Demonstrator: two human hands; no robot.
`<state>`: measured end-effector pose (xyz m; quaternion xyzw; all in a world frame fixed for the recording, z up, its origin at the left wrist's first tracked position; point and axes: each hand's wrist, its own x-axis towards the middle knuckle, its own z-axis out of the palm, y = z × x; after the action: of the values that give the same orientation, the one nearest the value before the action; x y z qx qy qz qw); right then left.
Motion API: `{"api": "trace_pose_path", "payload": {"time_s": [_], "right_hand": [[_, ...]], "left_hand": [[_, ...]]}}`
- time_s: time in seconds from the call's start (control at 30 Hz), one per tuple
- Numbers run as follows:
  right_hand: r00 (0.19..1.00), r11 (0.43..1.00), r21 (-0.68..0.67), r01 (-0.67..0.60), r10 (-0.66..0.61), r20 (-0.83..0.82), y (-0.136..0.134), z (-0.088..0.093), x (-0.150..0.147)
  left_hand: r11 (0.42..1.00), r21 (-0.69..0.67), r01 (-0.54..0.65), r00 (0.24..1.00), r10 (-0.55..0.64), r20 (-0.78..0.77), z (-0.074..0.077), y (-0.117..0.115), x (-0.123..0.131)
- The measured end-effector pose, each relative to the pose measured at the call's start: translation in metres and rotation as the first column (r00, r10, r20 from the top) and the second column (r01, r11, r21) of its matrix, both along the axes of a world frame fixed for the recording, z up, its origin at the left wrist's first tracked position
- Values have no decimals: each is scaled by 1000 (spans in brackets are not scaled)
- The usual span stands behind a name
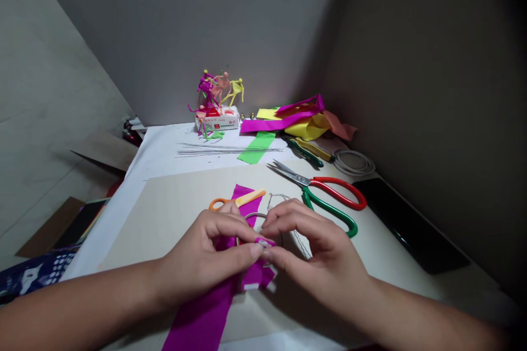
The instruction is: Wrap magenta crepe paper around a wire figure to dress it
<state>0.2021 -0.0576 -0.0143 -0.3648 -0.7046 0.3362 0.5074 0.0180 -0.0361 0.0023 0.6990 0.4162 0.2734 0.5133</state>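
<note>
Our left hand (206, 255) and right hand (313, 247) both pinch the magenta strip (263, 242); our fingers hide most of it.

**White table, busy at the far end**

The white table (164, 148) carries a beige cardboard sheet (177, 208) flat across its near half. A magenta paper strip (201, 318) and red-and-green scissors (325, 194) rest on it. Beyond the sheet lie thin wires (222, 149), a green paper strip (257, 148), pliers (307, 152) and a coil of white cable (354, 163). At the back edge sit a white box (220, 119) and a heap of coloured paper (300, 118).
</note>
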Motion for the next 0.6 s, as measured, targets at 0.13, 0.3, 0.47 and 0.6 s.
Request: {"api": "trace_pose_path", "payload": {"time_s": [0.13,0.3,0.47,0.6], "right_hand": [[995,996,-86,-2,-7,-103,1,-1,1],[990,990,-142,-14,-6,-140,2,-2,0],[992,993,-109,38,-50,-115,2,-2,-1],[997,995,-76,60,-63,-45,2,1,1]], "left_hand": [[996,82,29,998,-24,-52,0,0,-1],[984,176,22,991,2,-134,2,-1,1],[967,251,-39,982,83,-167,1,-2,3],[959,264,-107,971,158,-177,-1,-5,6]]}}
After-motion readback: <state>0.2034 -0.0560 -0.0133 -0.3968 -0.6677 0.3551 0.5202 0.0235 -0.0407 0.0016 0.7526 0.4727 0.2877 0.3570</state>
